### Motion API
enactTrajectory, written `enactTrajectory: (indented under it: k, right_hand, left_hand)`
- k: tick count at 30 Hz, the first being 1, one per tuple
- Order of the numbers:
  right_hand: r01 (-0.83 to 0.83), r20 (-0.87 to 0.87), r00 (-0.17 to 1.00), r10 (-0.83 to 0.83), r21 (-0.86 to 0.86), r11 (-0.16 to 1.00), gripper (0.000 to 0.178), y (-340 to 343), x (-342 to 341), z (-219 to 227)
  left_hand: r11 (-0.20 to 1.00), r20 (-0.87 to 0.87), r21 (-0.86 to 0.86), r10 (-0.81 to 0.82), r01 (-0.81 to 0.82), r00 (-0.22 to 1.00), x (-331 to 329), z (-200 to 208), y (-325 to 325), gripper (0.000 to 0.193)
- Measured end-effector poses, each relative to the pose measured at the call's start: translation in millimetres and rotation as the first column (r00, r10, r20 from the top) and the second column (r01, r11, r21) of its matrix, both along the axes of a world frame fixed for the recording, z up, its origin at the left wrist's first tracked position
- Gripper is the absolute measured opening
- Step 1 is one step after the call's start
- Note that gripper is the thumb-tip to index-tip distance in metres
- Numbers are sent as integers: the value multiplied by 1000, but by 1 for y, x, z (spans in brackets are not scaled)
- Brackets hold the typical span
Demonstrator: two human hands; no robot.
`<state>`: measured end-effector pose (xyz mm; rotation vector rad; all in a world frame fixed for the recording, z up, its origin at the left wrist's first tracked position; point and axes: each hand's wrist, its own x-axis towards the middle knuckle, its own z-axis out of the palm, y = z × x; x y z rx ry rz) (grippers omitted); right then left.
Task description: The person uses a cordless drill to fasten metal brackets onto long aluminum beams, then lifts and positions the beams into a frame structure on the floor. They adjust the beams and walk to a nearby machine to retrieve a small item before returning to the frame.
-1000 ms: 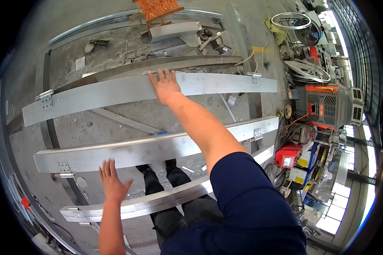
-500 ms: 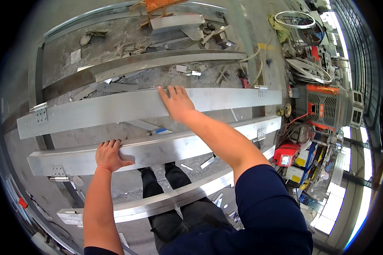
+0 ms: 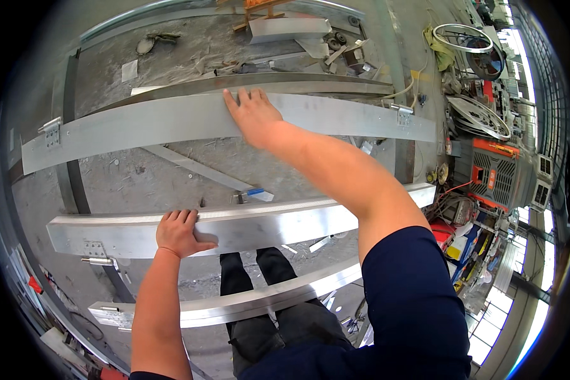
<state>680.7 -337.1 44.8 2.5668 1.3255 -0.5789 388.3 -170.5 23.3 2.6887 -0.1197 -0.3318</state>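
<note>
My left hand (image 3: pixel 178 234) is on a long silvery metal beam (image 3: pixel 285 229) in front of me. Its fingers curl over the upper edge, and the thumb presses along the near face. My right hand (image 3: pixel 254 119) holds the far metal beam (image 3: pixel 152 121), fingertips hooked over its top edge and the palm against its broad face. Small hinges with pin barrels are fixed near the beam ends, such as the left hinge (image 3: pixel 52 134) and the right hinge (image 3: pixel 402 115). A third, curved-looking metal beam (image 3: pixel 234 305) lies nearest, across my legs.
Dark steel rails (image 3: pixel 76 183) run under the beams. A flat metal strip (image 3: pixel 196 168) and a blue-handled tool (image 3: pixel 255 191) lie between the two held beams. Metal scraps litter the floor beyond. At right stand an orange-and-grey machine (image 3: pixel 493 174), wheel rims (image 3: pixel 478 117) and cluttered boxes.
The far beam has moved away from me with my right hand on it, widening the gap to the middle beam. My left hand keeps its hold, and the view has shifted slightly.
</note>
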Motion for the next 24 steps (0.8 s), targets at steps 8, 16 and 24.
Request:
enactTrajectory:
  k: [8,16,24]
  right_hand:
    - [-84,-46,995,86,31,996,85,-2,-19,-3]
    - [-94,-117,988,102,65,993,97,-57,-52,5]
    - [233,-199,968,-152,501,833,85,-115,-122,31]
  left_hand:
    - [999,6,-34,19,-19,1000,-2,-3,1,74]
    - [999,39,-34,44,-43,998,-3,-3,-3,67]
    - [1000,-127,10,-18,20,992,-7,-3,7,67]
